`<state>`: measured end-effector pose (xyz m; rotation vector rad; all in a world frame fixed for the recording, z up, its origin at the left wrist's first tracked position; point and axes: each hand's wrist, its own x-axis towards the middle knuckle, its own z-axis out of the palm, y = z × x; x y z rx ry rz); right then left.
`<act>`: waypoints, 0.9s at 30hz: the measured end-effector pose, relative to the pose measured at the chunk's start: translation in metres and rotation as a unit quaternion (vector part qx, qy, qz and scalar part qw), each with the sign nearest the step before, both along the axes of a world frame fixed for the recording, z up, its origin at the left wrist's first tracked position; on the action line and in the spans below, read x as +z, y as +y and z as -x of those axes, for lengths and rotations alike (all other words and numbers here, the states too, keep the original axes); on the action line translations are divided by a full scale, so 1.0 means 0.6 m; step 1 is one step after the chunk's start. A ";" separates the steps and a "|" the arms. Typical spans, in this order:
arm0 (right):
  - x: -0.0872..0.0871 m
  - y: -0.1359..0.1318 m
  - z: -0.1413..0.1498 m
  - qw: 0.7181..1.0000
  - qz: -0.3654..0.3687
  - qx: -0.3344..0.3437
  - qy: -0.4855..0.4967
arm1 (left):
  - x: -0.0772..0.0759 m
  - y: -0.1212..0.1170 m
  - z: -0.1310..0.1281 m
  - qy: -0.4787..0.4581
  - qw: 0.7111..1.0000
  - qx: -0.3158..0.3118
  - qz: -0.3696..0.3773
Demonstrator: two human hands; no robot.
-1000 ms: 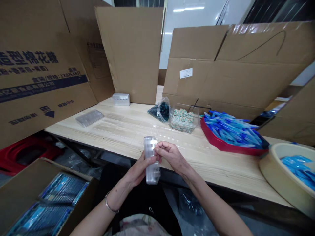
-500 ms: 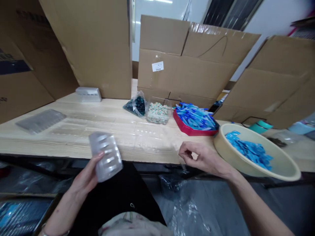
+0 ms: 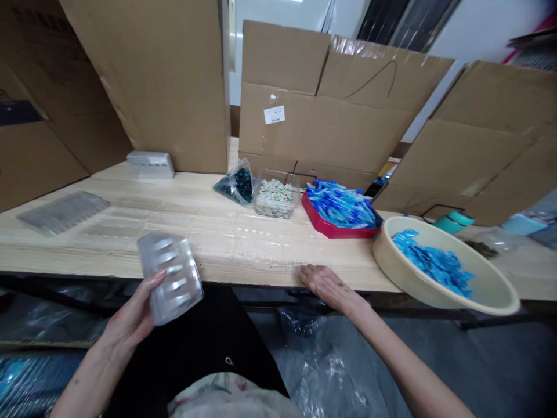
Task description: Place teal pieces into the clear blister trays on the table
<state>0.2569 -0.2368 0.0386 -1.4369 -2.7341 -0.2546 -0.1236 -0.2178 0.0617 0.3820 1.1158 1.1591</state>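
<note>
- Blue packs (image 3: 32,380), lower left corner of the frame, blurred.
- Clear ribbed tray (image 3: 63,212), far left of the frame, lying flat on the pale wooden table (image 3: 191,191).
- Left hand (image 3: 130,316), lower left: grasping by its lower left side, thumb on top, a clear moulded tray.
- Clear block of trays (image 3: 150,165), left of centre, standing on the table before tall cardboard (image 3: 161,81).
- Clear moulded tray (image 3: 172,278), left of centre, tilted, in the left hand, in front of the table edge.
- Plastic bag (image 3: 235,183), upper centre, dark teal pieces inside.
- Clear tub (image 3: 275,212), beside the bag, with small pale pieces.
- Right hand (image 3: 324,284), right of centre, at the table's front edge: fingers curled downward; whether they grip anything, cannot tell.
- Red tray (image 3: 324,227), right of centre, heaped with slim blue items (image 3: 342,203).
- Cream basin (image 3: 387,264), lower right, containing blue packets (image 3: 430,270).
</note>
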 end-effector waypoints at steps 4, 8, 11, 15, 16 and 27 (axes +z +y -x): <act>0.001 0.010 0.020 1.000 -0.007 0.001 0.002 | 0.006 -0.004 0.001 -0.010 1.000 0.013 -0.004; -0.018 0.040 0.081 0.994 -0.028 0.037 0.097 | 0.011 -0.003 -0.002 -0.021 0.999 0.025 -0.003; -0.040 0.065 0.122 0.990 -0.014 0.071 0.121 | 0.013 -0.004 0.001 -0.026 0.999 0.024 0.002; -0.049 0.079 0.131 0.989 0.030 0.088 0.112 | 0.013 -0.009 0.021 -0.014 0.999 0.040 0.017; -0.047 0.077 0.130 0.988 0.028 0.092 0.118 | 0.013 -0.009 0.027 -0.015 0.999 0.045 0.012; -0.041 0.090 0.152 0.946 -0.137 0.213 0.201 | 0.045 0.176 0.116 -0.118 0.983 0.085 -0.116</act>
